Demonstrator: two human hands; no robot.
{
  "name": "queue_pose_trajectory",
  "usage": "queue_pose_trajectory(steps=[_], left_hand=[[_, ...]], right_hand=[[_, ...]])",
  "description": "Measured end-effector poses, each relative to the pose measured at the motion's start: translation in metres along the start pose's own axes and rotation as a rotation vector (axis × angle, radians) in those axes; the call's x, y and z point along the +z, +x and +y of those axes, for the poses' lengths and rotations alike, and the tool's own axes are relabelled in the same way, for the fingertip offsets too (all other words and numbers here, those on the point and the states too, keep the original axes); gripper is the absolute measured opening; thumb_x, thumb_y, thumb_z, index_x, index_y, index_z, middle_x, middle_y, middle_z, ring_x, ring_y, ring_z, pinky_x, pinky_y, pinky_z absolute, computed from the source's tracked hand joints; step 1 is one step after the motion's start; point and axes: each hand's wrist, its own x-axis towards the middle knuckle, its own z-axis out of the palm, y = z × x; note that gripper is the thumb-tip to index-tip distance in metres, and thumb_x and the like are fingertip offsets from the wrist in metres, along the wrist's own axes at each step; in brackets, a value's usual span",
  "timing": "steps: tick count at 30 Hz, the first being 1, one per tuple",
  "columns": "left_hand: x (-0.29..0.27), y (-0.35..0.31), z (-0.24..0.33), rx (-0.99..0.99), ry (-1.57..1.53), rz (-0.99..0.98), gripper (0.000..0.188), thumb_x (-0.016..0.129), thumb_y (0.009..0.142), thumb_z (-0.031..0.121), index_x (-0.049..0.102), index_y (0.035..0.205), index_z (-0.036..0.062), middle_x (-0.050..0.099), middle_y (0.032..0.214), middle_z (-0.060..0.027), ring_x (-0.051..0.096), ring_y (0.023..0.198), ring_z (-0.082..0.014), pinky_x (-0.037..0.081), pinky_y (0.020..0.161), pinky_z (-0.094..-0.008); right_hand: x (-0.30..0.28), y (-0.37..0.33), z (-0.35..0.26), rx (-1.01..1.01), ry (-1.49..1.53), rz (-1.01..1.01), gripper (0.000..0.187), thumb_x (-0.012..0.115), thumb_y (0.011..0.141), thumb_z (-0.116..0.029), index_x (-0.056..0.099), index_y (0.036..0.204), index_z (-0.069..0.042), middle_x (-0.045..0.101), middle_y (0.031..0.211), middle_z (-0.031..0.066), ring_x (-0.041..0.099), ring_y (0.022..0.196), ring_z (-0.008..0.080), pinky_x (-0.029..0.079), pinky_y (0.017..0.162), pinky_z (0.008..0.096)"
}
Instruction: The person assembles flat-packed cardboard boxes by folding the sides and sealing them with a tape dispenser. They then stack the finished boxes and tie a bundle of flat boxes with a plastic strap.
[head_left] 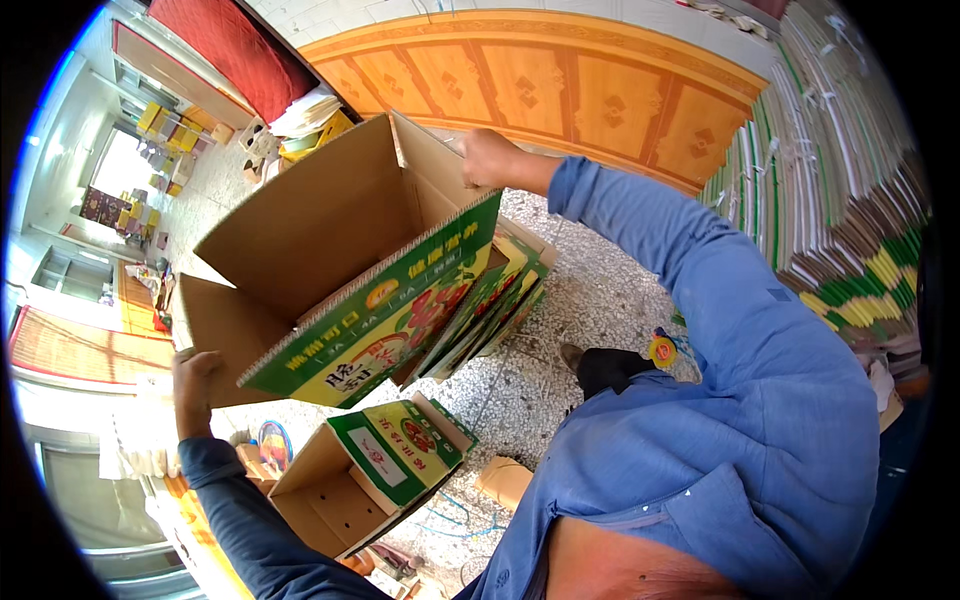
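Observation:
A large open cardboard box (300,235), brown inside with a green and yellow printed side, is held up in front of me, tilted, its opening toward me. My left hand (195,372) is closed around its near left corner. On the far right corner, my right hand (488,158) grips the edge in a fist. Against the box's printed side, several flattened printed cartons (515,285) lean together on the floor. Below them stands a smaller open box (335,500) with a green printed side.
Tall stacks of flattened cartons (830,190) tied with string rise on the right. An orange wooden panel (540,85) runs along the far wall. A yellow and red tape roll (662,350) and blue string (460,522) lie on the speckled floor (590,265).

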Motion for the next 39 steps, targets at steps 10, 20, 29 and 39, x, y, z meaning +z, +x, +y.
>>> queue_pose_trajectory(steps=[10, 20, 29, 39], left_hand=[[0.092, 0.059, -0.156, -0.185, 0.299, 0.044, 0.024, 0.058, 0.071, 0.014, 0.06, 0.066, -0.0093, 0.057, 0.055, -0.0155, 0.054, 0.049, -0.0207, 0.042, 0.047, -0.0357], [0.108, 0.061, -0.21, -0.207, 0.335, 0.102, 0.038, 0.064, 0.078, 0.026, 0.055, 0.063, -0.0076, 0.053, 0.054, -0.0063, 0.046, 0.051, -0.0114, 0.038, 0.046, -0.0334], [0.076, 0.01, -0.168, -0.242, 0.026, 0.197, 0.037, 0.055, 0.095, 0.034, 0.06, 0.081, -0.0002, 0.063, 0.073, -0.0077, 0.062, 0.06, -0.0125, 0.043, 0.049, -0.0226], [0.167, -0.028, -0.193, -0.442, -0.319, 0.389, 0.066, 0.059, 0.091, 0.029, 0.038, 0.134, -0.0157, 0.047, 0.134, -0.0294, 0.049, 0.121, -0.0321, 0.037, 0.103, -0.0375]], right_hand=[[0.106, 0.008, 0.024, 0.141, -0.05, -0.171, 0.016, 0.06, 0.071, -0.012, 0.067, 0.075, 0.002, 0.065, 0.075, 0.0253, 0.066, 0.074, 0.0411, 0.052, 0.065, 0.0495], [0.142, -0.007, 0.029, 0.134, -0.069, -0.053, 0.017, 0.062, 0.069, -0.014, 0.057, 0.081, -0.002, 0.062, 0.07, 0.0209, 0.063, 0.069, 0.0418, 0.05, 0.062, 0.0507], [0.15, 0.006, 0.018, 0.429, -0.067, -0.144, 0.038, 0.065, 0.071, -0.027, 0.059, 0.096, 0.001, 0.064, 0.091, 0.027, 0.062, 0.087, 0.0445, 0.05, 0.075, 0.0517], [0.168, 0.018, 0.036, 0.292, -0.003, -0.218, 0.031, 0.064, 0.07, -0.026, 0.063, 0.086, 0.001, 0.064, 0.085, 0.0272, 0.062, 0.084, 0.0436, 0.049, 0.074, 0.0491]])
